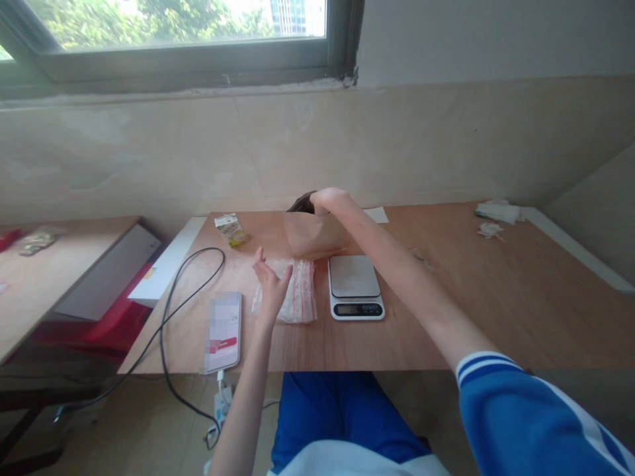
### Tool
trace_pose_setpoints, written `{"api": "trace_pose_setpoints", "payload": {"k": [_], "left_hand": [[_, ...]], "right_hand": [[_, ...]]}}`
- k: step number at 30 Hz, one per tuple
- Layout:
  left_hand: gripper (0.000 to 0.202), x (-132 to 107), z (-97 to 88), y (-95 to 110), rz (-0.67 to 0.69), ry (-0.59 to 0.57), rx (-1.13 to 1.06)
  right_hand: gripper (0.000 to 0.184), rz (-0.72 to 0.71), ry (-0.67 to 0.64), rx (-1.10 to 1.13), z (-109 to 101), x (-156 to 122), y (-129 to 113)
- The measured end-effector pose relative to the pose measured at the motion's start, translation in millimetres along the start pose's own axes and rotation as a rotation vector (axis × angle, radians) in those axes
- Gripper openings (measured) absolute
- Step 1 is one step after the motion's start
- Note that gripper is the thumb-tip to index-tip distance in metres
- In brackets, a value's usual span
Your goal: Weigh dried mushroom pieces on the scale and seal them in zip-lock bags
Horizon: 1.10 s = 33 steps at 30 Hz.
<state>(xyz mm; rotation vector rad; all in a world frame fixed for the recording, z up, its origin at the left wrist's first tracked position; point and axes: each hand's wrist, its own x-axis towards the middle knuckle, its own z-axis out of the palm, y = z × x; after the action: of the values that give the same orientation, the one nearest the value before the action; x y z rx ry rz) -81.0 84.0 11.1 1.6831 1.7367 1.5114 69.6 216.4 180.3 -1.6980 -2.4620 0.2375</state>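
The right hand (328,198) is bent at the wrist and dips into the mouth of a brown paper bag (315,236), which lies near the far edge of the table (461,297); its fingers are hidden, so whether they grip anything I cannot tell. The left hand (270,277) holds nothing — its fingers and thumb are spread wide over a stack of clear zip-lock bags (300,301) with red strips, and whether it touches the plastic is unclear. For a clean reach, the paper bag would probably behave better with its rim steadied by the free left hand, since thin paper is likely to slide or fold when fingers work inside it. The right forearm slants across beside the digital kitchen scale (355,277), so it is best kept raised, clear of the weighing plate and the buttons. Slow, level movement of the wrist should also spare the bag a tear. Left of the zip-lock bags lies a smartphone (228,330) plugged into a white charging lead, with a small printed carton (231,230) beyond it and a black cable (163,324) looping over the table's edge — worth keeping the left elbow away from. Crumpled tissue (490,231) lies far right.
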Motion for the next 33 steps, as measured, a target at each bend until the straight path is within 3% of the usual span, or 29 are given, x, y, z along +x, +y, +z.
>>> {"api": "trace_pose_setpoints", "payload": {"k": [3, 6, 11, 15, 19, 25, 29, 33], "left_hand": [[0.088, 21, 20.9, -5, 0.035, 0.057, -0.021], [0.086, 35, 35.0, -4, 0.033, 0.063, -0.069], [0.069, 42, 50.9, -1, 0.009, 0.028, -0.143], [0.046, 39, 56.4, 0, -0.069, -0.05, -0.182], [0.036, 38, 56.7, 0, -0.086, -0.064, -0.172], [0.035, 46, 54.5, 1, -0.099, -0.104, -0.151], [0.035, 54, 52.2, 2, -0.134, -0.126, -0.162], [0.034, 62, 44.2, 15, -0.139, -0.079, -0.17]], "right_hand": [[0.031, -0.041, -0.21, -0.052, -4, -6, 0], [0.034, -0.112, -0.318, -0.124, -13, -17, -1], [0.029, -0.238, -0.302, -0.075, -18, -27, 5], [0.026, -0.236, -0.286, -0.029, -20, -35, 6], [0.022, -0.098, -0.122, -0.072, -32, -49, -5], [0.034, -0.121, 0.395, 0.152, -47, -91, 0], [0.034, -0.163, 0.561, 0.396, -9, -132, 26], [0.026, -0.172, 0.492, 0.545, 56, -158, 52]]}}
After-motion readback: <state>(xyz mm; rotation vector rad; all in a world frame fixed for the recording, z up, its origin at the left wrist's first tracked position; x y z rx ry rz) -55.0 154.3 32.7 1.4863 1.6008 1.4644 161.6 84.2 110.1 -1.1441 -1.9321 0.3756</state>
